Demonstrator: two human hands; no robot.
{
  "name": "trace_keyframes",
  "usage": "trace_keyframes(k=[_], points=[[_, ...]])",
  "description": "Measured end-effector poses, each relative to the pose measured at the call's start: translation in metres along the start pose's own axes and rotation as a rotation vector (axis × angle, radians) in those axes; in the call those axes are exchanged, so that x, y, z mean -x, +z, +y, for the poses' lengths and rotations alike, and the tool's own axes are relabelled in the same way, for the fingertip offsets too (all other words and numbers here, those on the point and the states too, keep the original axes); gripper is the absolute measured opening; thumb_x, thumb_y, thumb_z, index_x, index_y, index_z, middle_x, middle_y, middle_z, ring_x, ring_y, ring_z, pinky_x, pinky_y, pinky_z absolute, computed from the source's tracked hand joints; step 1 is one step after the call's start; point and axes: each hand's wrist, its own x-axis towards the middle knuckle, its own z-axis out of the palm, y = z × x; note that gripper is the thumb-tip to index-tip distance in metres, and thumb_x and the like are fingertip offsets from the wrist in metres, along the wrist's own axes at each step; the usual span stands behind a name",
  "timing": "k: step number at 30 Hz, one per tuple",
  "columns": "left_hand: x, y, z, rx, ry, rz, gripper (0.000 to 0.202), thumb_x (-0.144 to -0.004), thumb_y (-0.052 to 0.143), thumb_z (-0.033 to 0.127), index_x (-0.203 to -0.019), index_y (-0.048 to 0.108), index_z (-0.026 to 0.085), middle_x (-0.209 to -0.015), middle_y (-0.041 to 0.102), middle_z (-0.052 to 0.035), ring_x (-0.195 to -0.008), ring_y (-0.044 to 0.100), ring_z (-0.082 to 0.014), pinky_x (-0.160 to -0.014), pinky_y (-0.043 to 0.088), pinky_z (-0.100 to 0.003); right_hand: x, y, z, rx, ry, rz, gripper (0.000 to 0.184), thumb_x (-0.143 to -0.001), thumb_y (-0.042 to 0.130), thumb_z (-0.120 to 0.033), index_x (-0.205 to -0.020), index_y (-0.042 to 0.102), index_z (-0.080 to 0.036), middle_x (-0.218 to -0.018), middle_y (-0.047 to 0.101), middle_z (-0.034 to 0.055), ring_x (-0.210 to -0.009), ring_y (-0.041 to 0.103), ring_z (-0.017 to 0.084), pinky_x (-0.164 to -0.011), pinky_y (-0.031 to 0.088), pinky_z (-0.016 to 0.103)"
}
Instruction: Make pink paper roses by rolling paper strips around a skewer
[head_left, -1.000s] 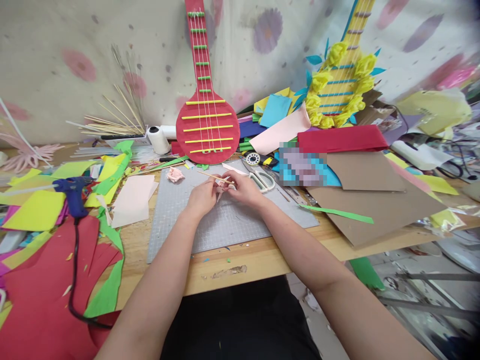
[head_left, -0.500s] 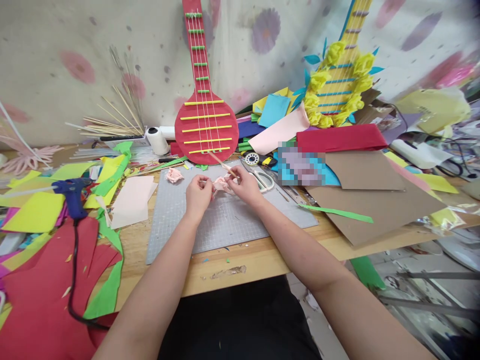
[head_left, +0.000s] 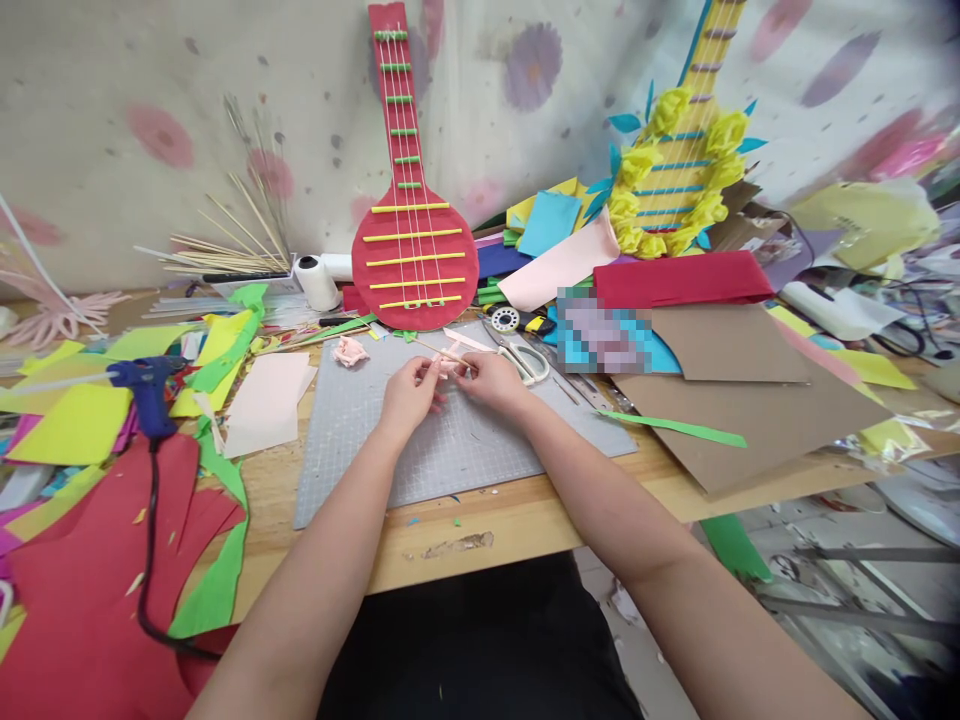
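My left hand (head_left: pixel 409 394) is closed, its fingertips pinching a small piece of crinkled pink paper (head_left: pixel 447 367) above the cutting mat. Beside it, my right hand (head_left: pixel 493 380) is closed around a thin wooden stick (head_left: pixel 433 348), which slants up to the left over the pink paper. Much of the pink paper is hidden by the fingers. A rolled pink paper flower (head_left: pixel 349 351) lies on the grey cutting mat (head_left: pixel 450 460), left of my hands. Scissors (head_left: pixel 534 364) with pale handles rest just right of my right hand.
A red paper-covered instrument (head_left: pixel 415 262) leans at the back, a yellow flowered one (head_left: pixel 671 180) to its right. On the left are a blue glue gun (head_left: pixel 152 395), pink sheets (head_left: pixel 266 405) and coloured scraps. Brown cardboard (head_left: pixel 757 420) and a green strip (head_left: pixel 679 428) lie right.
My left hand has shifted slightly right, closer to my right hand. The stick now lies flatter across the pink paper, its end turned further left.
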Motion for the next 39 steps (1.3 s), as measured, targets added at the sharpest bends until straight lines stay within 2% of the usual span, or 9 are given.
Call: trace_keyframes(k=[4,8,12,15,18,21,25,32,39], points=[[-0.003,0.005,-0.001,0.16,-0.076,0.096,0.012,-0.077,0.057,0.026,-0.078,0.05,0.017,-0.076,0.059,-0.0008,-0.053,0.062,-0.012,-0.042,0.048,-0.022,0.002,0.003,-0.005,0.114,-0.067,0.186,0.019,-0.078,0.047,-0.031,-0.082,0.063,-0.021,-0.07,0.063,0.0018,-0.063,0.053,0.014,-0.053,0.025,0.025],[-0.001,0.008,0.006,0.402,-0.225,0.196,0.021,-0.071,0.06,0.01,-0.078,0.041,0.017,-0.068,0.061,0.0004,-0.061,0.065,-0.0136,-0.055,0.053,-0.025,0.003,0.001,-0.008,0.151,-0.115,0.22,0.021,-0.081,0.044,-0.032,-0.08,0.061,-0.021,-0.075,0.065,0.0033,-0.067,0.055,0.016,-0.054,0.025,0.025],[-0.001,0.006,0.012,0.568,-0.343,0.141,0.02,-0.067,0.061,0.005,-0.076,0.045,0.015,-0.072,0.064,-0.0038,-0.067,0.066,-0.0145,-0.065,0.054,-0.028,0.003,0.003,-0.01,0.104,-0.057,0.225,0.02,-0.08,0.045,-0.034,-0.081,0.06,-0.021,-0.07,0.064,0.0022,-0.063,0.054,0.015,-0.054,0.026,0.025],[-0.001,0.005,0.012,0.609,-0.347,0.133,0.019,-0.067,0.06,0.004,-0.076,0.047,0.014,-0.073,0.065,-0.0047,-0.069,0.066,-0.0142,-0.068,0.054,-0.028,0.004,0.006,-0.013,0.082,-0.047,0.222,0.019,-0.08,0.046,-0.034,-0.08,0.059,-0.021,-0.068,0.063,0.0017,-0.062,0.054,0.015,-0.053,0.026,0.025],[-0.002,0.006,0.009,0.584,-0.272,0.25,0.031,-0.064,0.064,0.004,-0.081,0.042,0.017,-0.072,0.064,-0.0019,-0.066,0.065,-0.0143,-0.065,0.055,-0.03,0.005,0.009,-0.015,0.051,-0.057,0.208,0.017,-0.079,0.047,-0.032,-0.078,0.059,-0.021,-0.066,0.06,0.0013,-0.063,0.053,0.015,-0.054,0.027,0.024],[-0.004,0.008,0.008,0.562,-0.171,0.325,0.033,-0.063,0.066,0.004,-0.081,0.041,0.018,-0.069,0.061,0.002,-0.062,0.064,-0.0119,-0.063,0.054,-0.028,0.005,0.01,-0.016,-0.104,-0.075,0.203,0.019,-0.077,0.051,-0.037,-0.083,0.058,-0.021,-0.059,0.053,-0.0018,-0.058,0.049,0.013,-0.054,0.028,0.024],[-0.006,0.003,0.012,0.652,-0.271,0.214,0.018,-0.068,0.06,0.003,-0.075,0.048,0.015,-0.067,0.06,0.0018,-0.063,0.062,-0.0075,-0.061,0.051,-0.018,0.001,0.005,-0.012,-0.579,0.051,0.234,0.034,-0.078,0.047,-0.046,-0.101,0.051,-0.021,-0.051,0.035,-0.0073,-0.047,0.036,0.009,-0.049,0.029,0.022],[-0.004,-0.008,0.018,0.694,-0.371,-0.053,0.019,-0.066,0.06,0.004,-0.08,0.059,0.017,-0.068,0.062,0.0013,-0.06,0.06,-0.0065,-0.041,0.042,-0.011,-0.004,-0.001,-0.003,-1.074,0.232,-0.29,0.033,-0.069,0.059,-0.046,-0.089,0.055,-0.019,-0.044,0.024,-0.0112,-0.037,0.016,0.005,-0.036,0.012,0.02],[-0.001,-0.008,0.014,0.49,-0.239,-0.061,0.034,-0.052,0.071,0.011,-0.084,0.06,0.016,-0.074,0.065,0.0003,-0.059,0.059,-0.0091,-0.043,0.044,-0.016,-0.003,-0.002,0.0,-1.079,0.168,-0.31,0.035,-0.064,0.067,-0.042,-0.085,0.051,-0.021,-0.045,0.028,-0.0122,-0.035,0.017,0.002,-0.034,0.01,0.018]])
